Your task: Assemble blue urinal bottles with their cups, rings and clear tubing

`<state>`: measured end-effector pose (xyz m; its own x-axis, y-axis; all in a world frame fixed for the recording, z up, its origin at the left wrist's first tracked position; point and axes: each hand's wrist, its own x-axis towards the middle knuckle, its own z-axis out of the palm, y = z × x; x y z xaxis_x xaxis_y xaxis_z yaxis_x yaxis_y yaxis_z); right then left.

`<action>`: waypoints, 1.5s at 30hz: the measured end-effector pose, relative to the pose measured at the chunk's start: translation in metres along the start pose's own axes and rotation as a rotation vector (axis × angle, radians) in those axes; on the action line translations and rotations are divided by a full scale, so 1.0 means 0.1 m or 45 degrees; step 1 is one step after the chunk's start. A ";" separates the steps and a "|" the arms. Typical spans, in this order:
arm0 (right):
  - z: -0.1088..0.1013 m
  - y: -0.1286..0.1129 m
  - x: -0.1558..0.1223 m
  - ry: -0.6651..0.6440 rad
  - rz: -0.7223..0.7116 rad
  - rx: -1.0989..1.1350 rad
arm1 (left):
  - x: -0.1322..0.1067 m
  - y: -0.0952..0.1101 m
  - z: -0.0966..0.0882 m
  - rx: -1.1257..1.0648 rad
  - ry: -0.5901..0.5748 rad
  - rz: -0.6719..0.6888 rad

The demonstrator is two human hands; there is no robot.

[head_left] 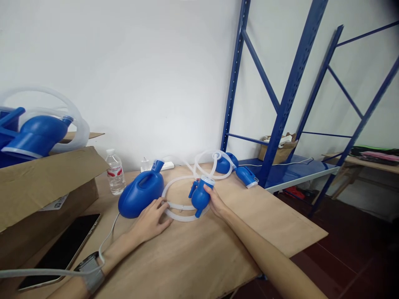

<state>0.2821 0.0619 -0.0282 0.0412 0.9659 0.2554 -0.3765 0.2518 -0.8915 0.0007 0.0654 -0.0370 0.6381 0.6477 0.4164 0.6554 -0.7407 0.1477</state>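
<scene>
My right hand [214, 200] is closed round a small blue plastic funnel piece [200, 196] with a handle, held just above the wooden table [218, 249]. A coiled clear hose [179, 205] runs from it across the table. My left hand [152, 218] lies with fingers spread on the hose coil, right beside a blue plastic jug [140, 195] with a spout and handle. I wear a wristband on my left wrist [92, 270].
A second blue jug and funnel set with hose [229, 164] lies at the table's back. A water bottle [114, 172], a cardboard box [37, 195] holding more blue parts [37, 135], and a dark tablet [62, 249] are on the left. Blue metal shelving [280, 112] stands to the right.
</scene>
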 end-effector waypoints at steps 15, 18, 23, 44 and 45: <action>-0.08 0.09 0.09 0.034 -0.019 -0.122 | 0.52 0.36 0.00 -0.353 -0.205 -0.163; -0.06 0.11 0.07 -0.008 -0.057 -0.188 | 0.51 0.38 -0.06 -0.484 -0.029 -0.123; 0.20 0.02 -0.05 -0.268 -0.062 -0.458 | 0.44 0.42 -0.38 -0.622 0.082 -0.070; 0.02 -0.07 0.26 -0.920 -0.105 -1.494 | -0.24 0.06 -0.66 -0.889 0.314 -0.998; 0.03 -0.06 0.25 -0.935 -0.105 -1.475 | -0.24 0.07 -0.65 -0.879 0.294 -0.998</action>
<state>0.2826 0.0838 -0.0150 -0.6053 0.7842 0.1367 0.5987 0.5617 -0.5710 -0.0361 0.0330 0.0122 -0.0009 0.9910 0.1337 0.4325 -0.1201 0.8936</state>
